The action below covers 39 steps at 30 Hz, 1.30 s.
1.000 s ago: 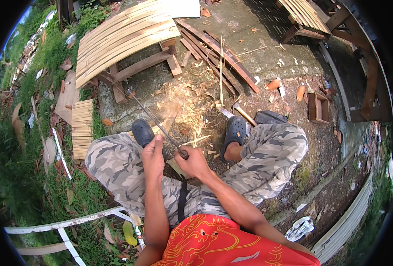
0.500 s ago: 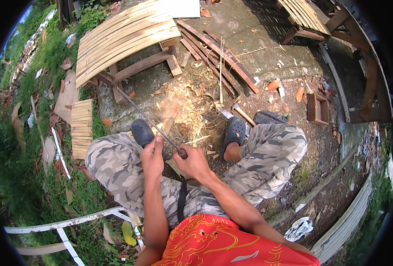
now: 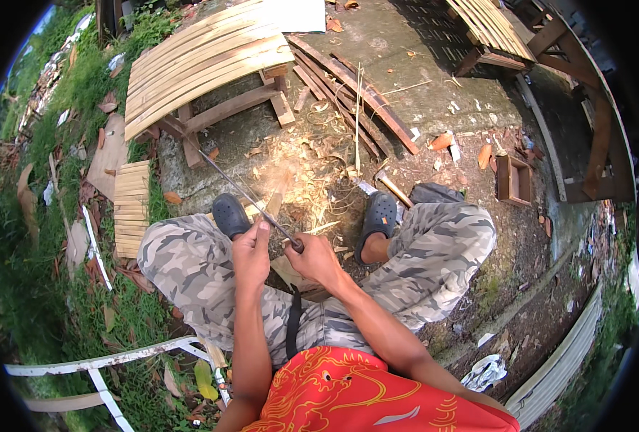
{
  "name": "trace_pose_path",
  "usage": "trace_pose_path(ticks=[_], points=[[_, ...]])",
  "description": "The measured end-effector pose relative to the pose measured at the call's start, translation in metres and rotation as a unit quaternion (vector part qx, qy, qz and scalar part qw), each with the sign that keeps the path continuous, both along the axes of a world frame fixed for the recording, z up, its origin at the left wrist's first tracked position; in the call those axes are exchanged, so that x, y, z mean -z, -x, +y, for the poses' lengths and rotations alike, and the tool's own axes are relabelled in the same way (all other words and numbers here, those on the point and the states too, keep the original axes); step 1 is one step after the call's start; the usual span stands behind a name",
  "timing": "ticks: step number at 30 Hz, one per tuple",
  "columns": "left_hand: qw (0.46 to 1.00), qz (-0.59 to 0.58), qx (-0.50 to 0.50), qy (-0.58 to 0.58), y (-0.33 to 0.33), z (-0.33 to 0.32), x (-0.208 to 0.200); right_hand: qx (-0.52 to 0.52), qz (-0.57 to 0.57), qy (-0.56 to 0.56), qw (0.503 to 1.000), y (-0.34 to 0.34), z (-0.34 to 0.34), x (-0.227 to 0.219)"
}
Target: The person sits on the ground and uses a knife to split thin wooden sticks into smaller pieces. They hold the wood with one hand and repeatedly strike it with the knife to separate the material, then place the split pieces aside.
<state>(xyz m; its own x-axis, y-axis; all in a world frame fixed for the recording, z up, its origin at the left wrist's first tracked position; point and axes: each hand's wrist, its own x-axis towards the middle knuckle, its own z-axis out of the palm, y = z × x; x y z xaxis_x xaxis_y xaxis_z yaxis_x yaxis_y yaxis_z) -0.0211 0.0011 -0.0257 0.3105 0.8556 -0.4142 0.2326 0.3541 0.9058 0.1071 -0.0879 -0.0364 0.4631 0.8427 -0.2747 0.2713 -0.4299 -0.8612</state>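
A long, thin, dark rod (image 3: pixel 233 181) slants from between my hands toward the slatted bench at the far left. Its near end has a dark, rounded knob (image 3: pixel 298 246); whether this is a separate handle I cannot tell. My right hand (image 3: pixel 315 259) is closed around it just by that end. My left hand (image 3: pixel 251 253) is closed beside the rod, thumb up along it, and its fingers are mostly hidden. Below my hands, between my thighs, lies a pale flat piece of wood (image 3: pixel 291 275). A black strap (image 3: pixel 294 324) hangs at my waist.
Wood shavings (image 3: pixel 291 169) cover the ground between my clogs. A hammer (image 3: pixel 394 189) lies by my right foot. Brown planks (image 3: pixel 355 90) lie farther off. Slatted benches (image 3: pixel 204 65) stand far left and far right. A small wooden box (image 3: pixel 514 180) sits at right.
My hands and the rod have shifted very slightly, with the rod's far end a little farther right. Both hands keep their hold.
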Motion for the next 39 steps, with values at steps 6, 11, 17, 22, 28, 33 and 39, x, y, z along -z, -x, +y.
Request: trace_pose_path(ticks=[6,11,17,22,28,33,39], points=[[0.999,0.032,-0.003,0.037,0.002,0.001,0.0,0.042,0.033,0.087,0.995,-0.015,-0.004,0.003],[1.0,-0.006,0.017,0.004,0.002,0.0,0.002,0.007,0.061,-0.024,0.998,-0.011,-0.003,-0.017],[0.999,-0.011,0.027,-0.02,0.005,0.003,-0.004,-0.024,0.033,-0.029,0.999,-0.009,0.003,-0.02],[0.999,0.022,0.031,-0.017,0.006,0.001,-0.006,-0.01,0.024,-0.041,0.999,-0.002,0.003,-0.014],[0.999,-0.017,0.035,-0.014,0.008,0.0,0.002,-0.006,0.026,-0.021,0.999,-0.001,0.003,-0.018],[0.999,0.009,0.044,-0.013,0.013,0.001,0.009,-0.049,-0.027,0.018,0.998,0.004,0.004,-0.021],[0.999,-0.053,-0.002,0.011,0.01,0.003,0.007,-0.048,-0.002,-0.004,0.999,0.01,0.009,-0.019]])
